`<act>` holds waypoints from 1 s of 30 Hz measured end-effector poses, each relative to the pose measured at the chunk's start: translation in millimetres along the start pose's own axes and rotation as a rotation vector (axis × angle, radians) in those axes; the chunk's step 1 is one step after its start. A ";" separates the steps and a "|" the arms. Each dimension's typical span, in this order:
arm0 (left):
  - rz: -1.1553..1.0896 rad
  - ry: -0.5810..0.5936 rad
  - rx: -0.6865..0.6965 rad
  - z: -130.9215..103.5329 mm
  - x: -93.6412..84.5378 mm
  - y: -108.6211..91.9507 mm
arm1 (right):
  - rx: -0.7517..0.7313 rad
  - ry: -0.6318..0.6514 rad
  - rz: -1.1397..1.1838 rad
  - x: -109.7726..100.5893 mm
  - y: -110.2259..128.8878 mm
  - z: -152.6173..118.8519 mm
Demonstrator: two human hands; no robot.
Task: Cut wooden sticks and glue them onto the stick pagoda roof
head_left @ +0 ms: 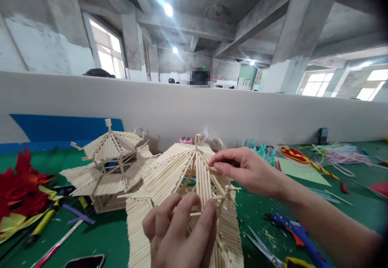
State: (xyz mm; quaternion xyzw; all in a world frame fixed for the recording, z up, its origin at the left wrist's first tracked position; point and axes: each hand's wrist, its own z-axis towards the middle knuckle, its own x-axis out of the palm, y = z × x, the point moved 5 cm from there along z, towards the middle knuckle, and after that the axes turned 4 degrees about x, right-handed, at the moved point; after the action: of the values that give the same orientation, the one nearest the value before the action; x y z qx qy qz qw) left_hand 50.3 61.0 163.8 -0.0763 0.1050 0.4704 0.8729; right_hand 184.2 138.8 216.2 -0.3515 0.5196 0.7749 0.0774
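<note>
A pavilion model (169,167) made of pale wooden sticks stands before me, its sloped roof rising to a short peak. Part of the roof's front is open between the sticks. My right hand (239,169) reaches in from the right, thumb and forefinger pinched on a thin wooden stick (216,171) on the roof's right slope. At the model's front, my left hand (184,231) has its fingers bent over the lower roof edge, with the thumb on the right side. Its fingertips are partly hidden among the sticks.
A second stick pavilion (112,171) stands behind on the left. To the right lie scissors (263,247) and a blue glue gun (298,235). A phone (85,261) lies at the front left, red petals (22,183) at the far left. A white partition (151,106) runs behind.
</note>
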 end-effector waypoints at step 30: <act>0.047 0.086 0.170 0.8 -0.6 1.1 | -0.365 -0.089 -0.359 -2.7 4.2 -13.7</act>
State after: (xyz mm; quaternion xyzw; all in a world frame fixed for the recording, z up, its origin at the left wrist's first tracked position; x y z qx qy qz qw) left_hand 49.1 61.3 164.7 -0.0196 0.1838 0.4763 0.8596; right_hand 190.6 125.8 218.1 -0.4118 0.2967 0.8444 0.1716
